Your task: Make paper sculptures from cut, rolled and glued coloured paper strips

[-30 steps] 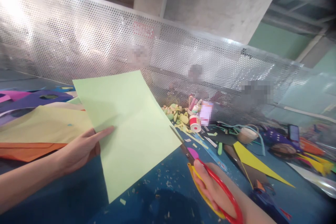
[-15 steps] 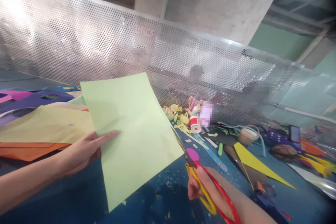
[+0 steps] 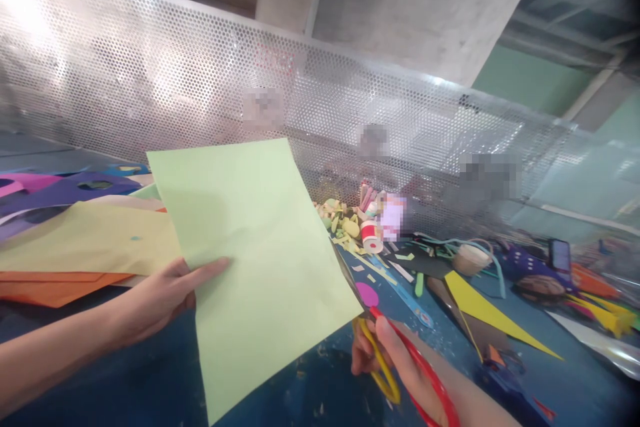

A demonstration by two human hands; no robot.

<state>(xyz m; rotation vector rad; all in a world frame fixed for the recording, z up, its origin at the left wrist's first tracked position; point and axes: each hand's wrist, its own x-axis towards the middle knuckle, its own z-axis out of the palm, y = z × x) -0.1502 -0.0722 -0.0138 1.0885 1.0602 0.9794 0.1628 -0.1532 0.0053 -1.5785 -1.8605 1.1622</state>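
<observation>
A pale green sheet of paper [image 3: 260, 260] is held up over the blue table, tilted toward me. My left hand [image 3: 180, 287] pinches its left edge, thumb on the front face and the other fingers behind. In my right hand [image 3: 395, 353] are scissors [image 3: 425, 367] with one red and one yellow handle loop. Their blades lie along the sheet's right edge, partly hidden by the paper, so I cannot tell whether they bite into it. A magenta paper disc [image 3: 367, 293] lies just beyond the scissors.
Yellow [image 3: 90, 237] and orange sheets [image 3: 55, 290] are stacked at left. Behind the scissors lie paper scraps [image 3: 345, 220], a red-and-white roll [image 3: 371, 237] and a yellow paper triangle [image 3: 500, 313]. A phone [image 3: 560, 257] is at far right. A perforated metal screen [image 3: 200, 80] runs along the back.
The green sheet has shifted slightly, its lower right corner moving right and its bottom corner down. More of the scissor blades is now covered, and the handle loops look a little closer together.
</observation>
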